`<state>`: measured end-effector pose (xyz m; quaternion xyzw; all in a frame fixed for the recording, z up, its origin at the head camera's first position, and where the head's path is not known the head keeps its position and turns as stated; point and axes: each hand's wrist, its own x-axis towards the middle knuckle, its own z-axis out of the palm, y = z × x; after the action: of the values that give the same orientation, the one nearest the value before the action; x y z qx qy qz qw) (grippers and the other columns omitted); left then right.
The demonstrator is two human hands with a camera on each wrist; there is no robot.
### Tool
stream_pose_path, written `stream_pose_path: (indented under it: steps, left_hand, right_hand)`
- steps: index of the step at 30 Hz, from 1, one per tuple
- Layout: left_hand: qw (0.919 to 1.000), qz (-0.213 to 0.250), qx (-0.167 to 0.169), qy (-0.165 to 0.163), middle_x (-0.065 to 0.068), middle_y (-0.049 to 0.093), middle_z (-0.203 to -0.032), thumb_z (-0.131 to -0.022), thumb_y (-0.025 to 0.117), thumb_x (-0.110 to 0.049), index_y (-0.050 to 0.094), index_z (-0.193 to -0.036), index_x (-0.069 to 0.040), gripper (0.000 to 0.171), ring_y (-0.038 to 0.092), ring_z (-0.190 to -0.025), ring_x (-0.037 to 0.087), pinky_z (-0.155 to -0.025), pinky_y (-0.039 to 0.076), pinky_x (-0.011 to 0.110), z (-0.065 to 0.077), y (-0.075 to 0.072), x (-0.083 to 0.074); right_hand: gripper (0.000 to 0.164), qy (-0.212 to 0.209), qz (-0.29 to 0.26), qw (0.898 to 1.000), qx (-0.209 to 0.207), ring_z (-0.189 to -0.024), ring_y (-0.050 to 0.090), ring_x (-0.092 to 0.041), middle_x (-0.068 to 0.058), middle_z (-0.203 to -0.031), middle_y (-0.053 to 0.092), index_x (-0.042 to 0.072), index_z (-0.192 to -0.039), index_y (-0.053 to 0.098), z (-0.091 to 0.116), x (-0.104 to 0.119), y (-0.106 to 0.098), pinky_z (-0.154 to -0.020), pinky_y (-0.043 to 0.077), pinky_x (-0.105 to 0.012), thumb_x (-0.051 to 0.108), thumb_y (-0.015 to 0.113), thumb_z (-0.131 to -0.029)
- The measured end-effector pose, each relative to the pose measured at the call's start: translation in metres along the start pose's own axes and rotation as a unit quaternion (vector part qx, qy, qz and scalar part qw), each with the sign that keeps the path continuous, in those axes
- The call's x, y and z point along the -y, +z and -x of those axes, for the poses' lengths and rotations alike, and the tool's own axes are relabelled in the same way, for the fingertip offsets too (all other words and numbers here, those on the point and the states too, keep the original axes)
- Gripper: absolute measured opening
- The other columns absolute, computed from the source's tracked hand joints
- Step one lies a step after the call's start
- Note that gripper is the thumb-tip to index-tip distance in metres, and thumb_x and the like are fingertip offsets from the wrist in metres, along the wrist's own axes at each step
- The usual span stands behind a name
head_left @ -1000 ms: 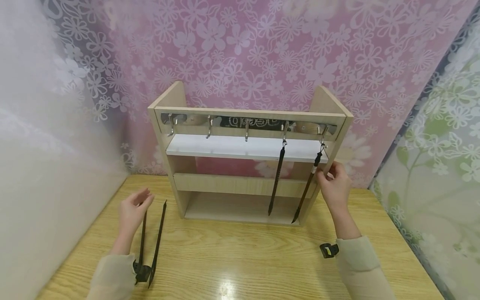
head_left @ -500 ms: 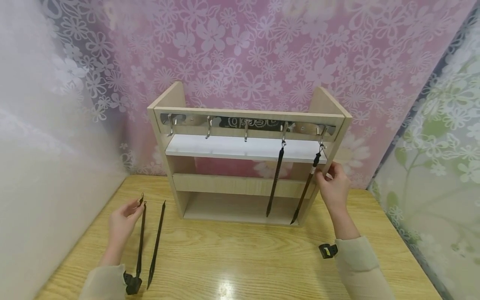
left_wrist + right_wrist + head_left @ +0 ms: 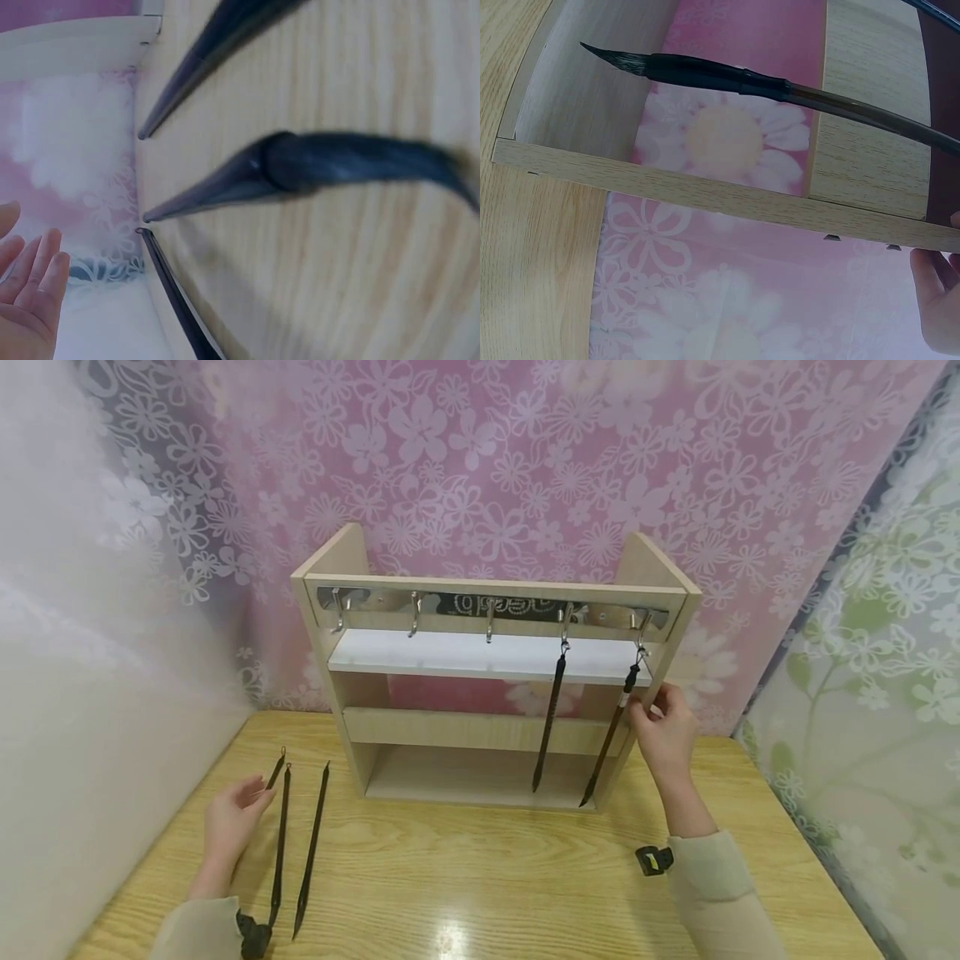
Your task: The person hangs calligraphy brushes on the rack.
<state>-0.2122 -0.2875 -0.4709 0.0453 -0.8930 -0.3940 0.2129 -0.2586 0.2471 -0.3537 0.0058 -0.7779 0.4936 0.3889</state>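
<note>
Your L hand (image 3: 231, 814) loosely open, R hand (image 3: 666, 727) gripping pale wood-grain hook rack (image 3: 480, 731)

Slim black loop-ended brush (image 3: 277, 771) is part hidden by your L hand, loop just past fingertips; L wrist view shows it clear of them. To its R, two slim black brushes (image 3: 281, 843) lie on the yellowish wood-grain table (image 3: 412, 860), mid one's bristles curved to a pt. Brown-shafted, dark-bristled brush (image 3: 611, 735) hangs nr your R thumb.

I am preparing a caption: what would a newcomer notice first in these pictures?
Probably the wooden rack in the middle, with two dark brushes hanging from its two rightmost hooks. Next, three more brushes lie on the table at left, near the left hand. The right hand holds the rack's right side.
</note>
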Motion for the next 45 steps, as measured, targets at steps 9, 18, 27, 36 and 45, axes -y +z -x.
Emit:
stream_pose_path:
  steps: [9, 18, 27, 36, 45]
  left_hand:
    - [0.9998, -0.020, 0.008, -0.004, 0.031, 0.056, -0.102, -0.084, 0.058, -0.005, 0.052, -0.110, 0.013, 0.032, 0.057, -0.089, 0.040, -0.075, 0.045, 0.049, -0.001, 0.001, 0.021]
    - [0.9963, -0.044, 0.060, -0.043, 0.035, 0.051, -0.107, -0.086, 0.055, -0.008, 0.048, -0.113, 0.015, 0.037, 0.050, -0.096, 0.045, -0.076, 0.044, 0.051, 0.004, -0.003, 0.031]
    - [0.9912, -0.062, 0.101, -0.059, 0.038, 0.046, -0.110, -0.084, 0.054, -0.006, 0.044, -0.114, 0.018, 0.039, 0.047, -0.098, 0.049, -0.076, 0.044, 0.051, 0.008, -0.008, 0.037]
    - [0.9858, -0.090, 0.126, -0.065, 0.037, 0.049, -0.106, -0.082, 0.056, -0.007, 0.045, -0.111, 0.020, 0.041, 0.048, -0.096, 0.049, -0.074, 0.044, 0.052, 0.010, -0.013, 0.046]
    - [0.9798, -0.124, 0.147, -0.056, 0.037, 0.050, -0.103, -0.080, 0.059, -0.010, 0.045, -0.109, 0.020, 0.044, 0.050, -0.092, 0.048, -0.074, 0.042, 0.053, 0.007, -0.015, 0.048]
  right_hand:
    - [0.024, -0.004, -0.003, 1.000, -0.001, -0.088, 0.060, -0.031, -0.018, -0.088, 0.059, -0.010, -0.099, 0.054, -0.001, 0.001, 0.000, -0.064, 0.046, -0.008, -0.005, 0.057, -0.075]
    - [0.024, -0.003, -0.004, 1.000, -0.004, -0.089, 0.060, -0.031, -0.018, -0.088, 0.059, -0.009, -0.098, 0.054, -0.002, -0.001, 0.001, -0.065, 0.046, -0.009, -0.004, 0.058, -0.075]
    - [0.024, -0.004, 0.010, 1.000, -0.002, -0.088, 0.059, -0.031, -0.020, -0.089, 0.059, -0.009, -0.098, 0.054, -0.001, -0.002, 0.000, -0.064, 0.044, -0.006, -0.003, 0.058, -0.076]
    - [0.024, 0.003, 0.004, 1.000, 0.002, -0.089, 0.059, -0.034, -0.019, -0.088, 0.059, -0.011, -0.099, 0.053, 0.001, 0.003, 0.000, -0.064, 0.044, -0.006, -0.005, 0.058, -0.076]
    - [0.023, -0.006, 0.004, 1.000, 0.004, -0.090, 0.057, -0.039, -0.025, -0.087, 0.056, -0.017, -0.098, 0.050, 0.010, 0.037, -0.005, -0.065, 0.044, -0.006, -0.009, 0.054, -0.077]
